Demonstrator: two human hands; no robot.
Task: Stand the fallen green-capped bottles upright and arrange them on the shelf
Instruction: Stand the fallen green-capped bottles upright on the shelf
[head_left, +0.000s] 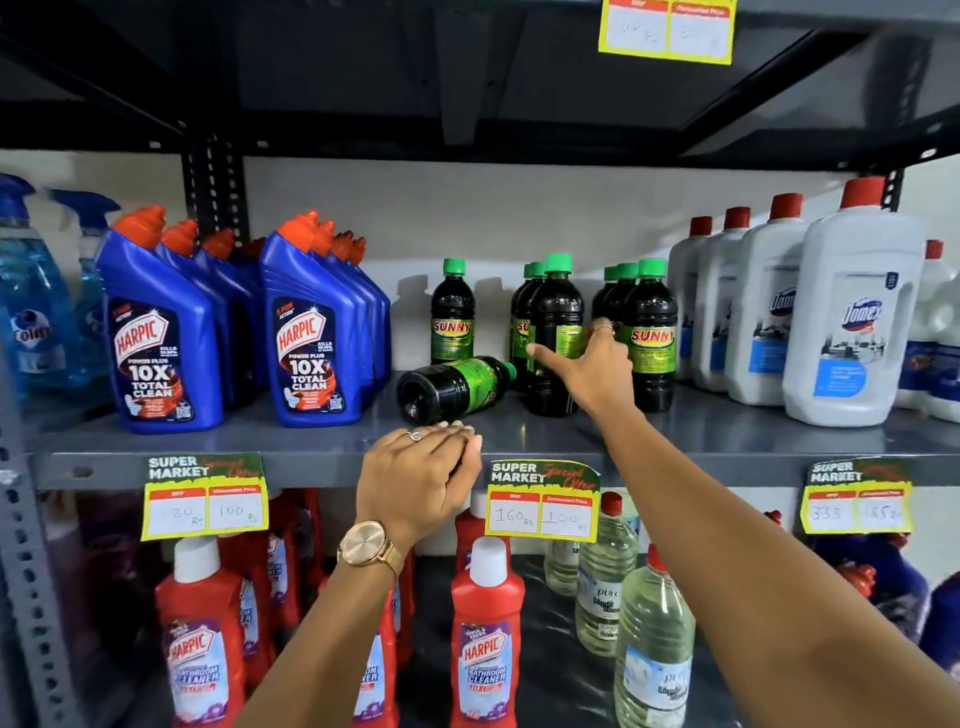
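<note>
Dark green-capped Sunny bottles stand on the grey shelf (311, 447). One fallen bottle (457, 387) lies on its side, base toward me and cap pointing right. Behind it a single bottle (452, 317) stands upright. My right hand (587, 369) wraps around the front bottle (553, 322) of the middle row, thumb on its left and fingers on its right. Another upright row (649, 332) stands just to the right. My left hand (421, 467) lies palm down on the shelf's front edge, fingers together over something dark that I cannot make out.
Blue Harpic bottles (317, 338) crowd the left of the shelf and white Domex bottles (852, 322) the right. Price tags (540, 501) hang from the shelf edge. On the lower shelf stand red Harpic bottles (485, 623) and clear bottles (654, 639).
</note>
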